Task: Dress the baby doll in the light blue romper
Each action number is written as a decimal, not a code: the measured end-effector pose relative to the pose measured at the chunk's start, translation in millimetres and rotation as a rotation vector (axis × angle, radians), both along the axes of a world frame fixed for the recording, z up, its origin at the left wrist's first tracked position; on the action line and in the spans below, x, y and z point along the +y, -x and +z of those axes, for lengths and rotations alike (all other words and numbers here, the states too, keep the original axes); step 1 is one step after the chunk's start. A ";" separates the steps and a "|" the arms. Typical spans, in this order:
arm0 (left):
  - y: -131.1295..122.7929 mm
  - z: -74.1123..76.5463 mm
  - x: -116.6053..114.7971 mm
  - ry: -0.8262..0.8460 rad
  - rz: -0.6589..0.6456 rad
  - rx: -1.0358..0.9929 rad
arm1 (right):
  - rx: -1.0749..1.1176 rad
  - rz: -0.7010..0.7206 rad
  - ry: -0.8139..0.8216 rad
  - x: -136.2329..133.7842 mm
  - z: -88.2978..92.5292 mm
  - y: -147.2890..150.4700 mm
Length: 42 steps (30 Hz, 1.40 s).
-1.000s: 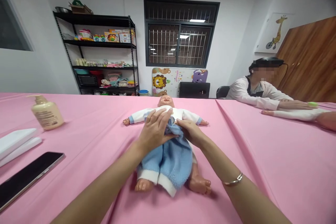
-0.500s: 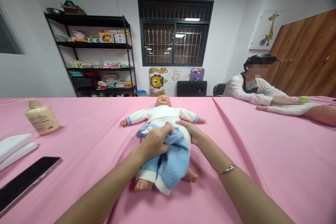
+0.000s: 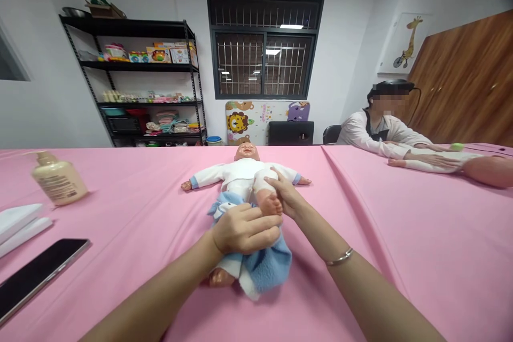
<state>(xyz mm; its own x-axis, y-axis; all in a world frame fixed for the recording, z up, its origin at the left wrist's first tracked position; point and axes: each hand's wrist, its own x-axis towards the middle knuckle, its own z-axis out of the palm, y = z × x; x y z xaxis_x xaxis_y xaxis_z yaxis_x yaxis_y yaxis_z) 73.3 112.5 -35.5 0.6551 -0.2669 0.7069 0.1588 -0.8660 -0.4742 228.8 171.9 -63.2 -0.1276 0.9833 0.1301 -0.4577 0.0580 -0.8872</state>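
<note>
A baby doll (image 3: pixel 240 174) in a white long-sleeved top lies on its back on a pink-covered table (image 3: pixel 360 235). My right hand (image 3: pixel 286 197) wraps around the doll's bare leg (image 3: pixel 264 187), which is bent up with its foot (image 3: pixel 270 204) raised. My left hand (image 3: pixel 245 230) grips a bunched blue fleece garment (image 3: pixel 269 267) with white cuffs, low on the doll's body. The doll's other foot (image 3: pixel 219 278) shows under that hand, with the leg mostly hidden by the fleece.
At the left stand a cream pump bottle (image 3: pixel 59 179), folded white cloths (image 3: pixel 20 224) and a black phone (image 3: pixel 42 272). A seated person (image 3: pixel 372 131) at the right has both hands on another doll (image 3: pixel 489 171). A black shelf unit (image 3: pixel 132 64) holding toys stands behind.
The blue fleece has slid down the doll, baring one leg. My right hand has moved from the doll's waist to that leg and lifted it. My left hand has moved down with the fleece.
</note>
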 end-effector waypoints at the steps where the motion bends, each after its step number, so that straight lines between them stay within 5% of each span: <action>1: -0.4 0.9 -1.6 0.050 -0.004 -0.038 | 0.010 -0.011 0.009 -2.2 0.5 2.3; 7: -2.8 1.6 8.1 0.907 0.093 -0.194 | -0.152 0.093 -0.061 -14.0 4.2 10.9; 9: -1.5 0.9 20.9 1.034 0.153 -0.227 | -0.208 0.145 -0.122 -11.8 0.1 13.7; 14: -0.6 -3.9 67.4 0.950 0.469 -0.275 | -0.298 0.186 0.034 -2.3 -11.0 9.2; 18: -3.5 -12.3 95.1 1.045 0.595 -0.368 | -0.468 0.269 -0.145 0.5 -11.0 -5.0; 25: 15.2 -15.2 90.1 1.130 0.647 0.031 | -0.394 -0.285 -0.159 27.0 -27.7 -15.0; 28: 18.7 -11.9 82.7 1.106 0.581 0.188 | -0.287 -0.383 -0.069 34.4 -38.1 -14.2; 34: 10.8 -17.4 82.4 1.065 0.389 0.130 | -0.321 -0.156 -0.010 22.4 -35.2 -6.8; 42: 6.0 -33.1 91.5 1.043 0.638 -0.194 | -0.575 0.336 -0.160 1.7 -10.1 -24.8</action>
